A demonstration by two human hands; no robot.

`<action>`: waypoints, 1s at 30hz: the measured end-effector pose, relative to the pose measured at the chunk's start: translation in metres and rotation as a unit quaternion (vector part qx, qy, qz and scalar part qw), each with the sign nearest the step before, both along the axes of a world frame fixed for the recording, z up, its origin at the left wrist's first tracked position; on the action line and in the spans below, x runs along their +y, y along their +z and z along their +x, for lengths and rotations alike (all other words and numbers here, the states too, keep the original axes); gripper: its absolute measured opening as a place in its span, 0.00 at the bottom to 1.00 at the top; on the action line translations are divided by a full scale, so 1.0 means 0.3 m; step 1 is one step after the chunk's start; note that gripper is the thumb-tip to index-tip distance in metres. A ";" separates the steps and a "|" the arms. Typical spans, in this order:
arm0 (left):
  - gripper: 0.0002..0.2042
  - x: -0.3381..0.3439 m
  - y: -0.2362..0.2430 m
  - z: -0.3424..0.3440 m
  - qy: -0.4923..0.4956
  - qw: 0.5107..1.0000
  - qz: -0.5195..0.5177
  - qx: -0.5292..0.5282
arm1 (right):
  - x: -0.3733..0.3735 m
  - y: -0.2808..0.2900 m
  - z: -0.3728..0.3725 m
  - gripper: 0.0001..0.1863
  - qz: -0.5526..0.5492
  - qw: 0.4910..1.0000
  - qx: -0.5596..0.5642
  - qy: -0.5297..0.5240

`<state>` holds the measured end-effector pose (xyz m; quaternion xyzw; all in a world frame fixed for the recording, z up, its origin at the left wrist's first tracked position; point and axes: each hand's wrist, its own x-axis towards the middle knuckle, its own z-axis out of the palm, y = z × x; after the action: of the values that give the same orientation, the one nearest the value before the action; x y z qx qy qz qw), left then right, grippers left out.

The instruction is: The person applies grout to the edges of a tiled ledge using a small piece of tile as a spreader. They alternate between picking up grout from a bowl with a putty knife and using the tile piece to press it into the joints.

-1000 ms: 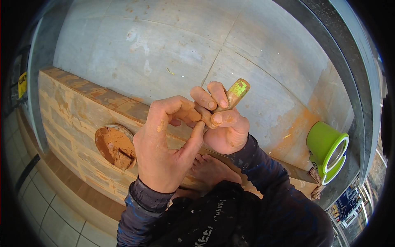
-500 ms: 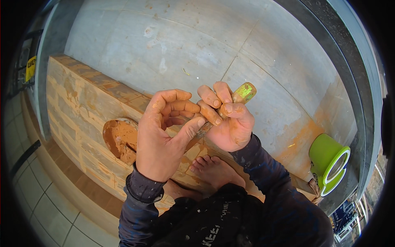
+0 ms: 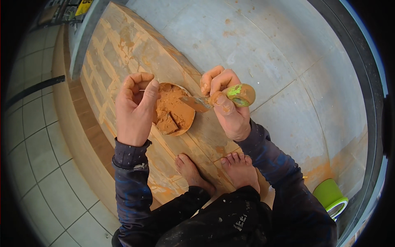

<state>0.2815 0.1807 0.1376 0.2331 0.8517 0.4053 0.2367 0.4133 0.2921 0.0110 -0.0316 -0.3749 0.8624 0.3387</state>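
Observation:
My right hand (image 3: 230,109) grips a putty knife by its worn green handle (image 3: 241,95). The mortar-smeared metal blade (image 3: 197,103) points left, over the edge of a round bowl (image 3: 192,126). Orange-brown paste (image 3: 175,103) fills that bowl, with a chunky lump at its near side. To the left of the bowl, my left hand (image 3: 135,109) is raised with its fingers curled and the thumb pressed toward them. A thin pale sliver shows by the fingertips, too small to name. Orange residue coats the fingers of both hands.
The bowl stands on a tiled ledge (image 3: 123,61) smeared with orange paste; my bare feet (image 3: 240,171) are on it too. Grey tiles (image 3: 284,103) lie lower at right. A green bucket (image 3: 329,193) is at lower right, and a grey tiled floor (image 3: 53,177) at left.
My hands have drawn apart; before, they were together at the putty knife. The view has shifted left, and the knife blade now shows over the bowl's edge.

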 end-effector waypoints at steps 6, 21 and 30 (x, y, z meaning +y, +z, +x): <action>0.31 -0.244 -0.007 0.018 0.109 0.925 -0.053 -0.361 | -0.187 0.066 -0.150 0.08 0.502 0.857 0.114 -0.006; 0.08 -0.568 -0.227 -0.027 0.168 0.910 0.047 -0.377 | -0.401 -0.078 0.119 0.13 0.309 0.896 -0.198 0.249; 0.12 -0.602 -0.221 -0.052 0.145 0.980 -0.085 -0.107 | -0.475 -0.109 -0.168 0.23 0.639 0.697 -0.306 0.111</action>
<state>0.2660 0.0001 0.0714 0.0416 0.8776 0.3844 0.2836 0.3628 0.1496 -0.0218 -0.0281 -0.9196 0.3892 0.0454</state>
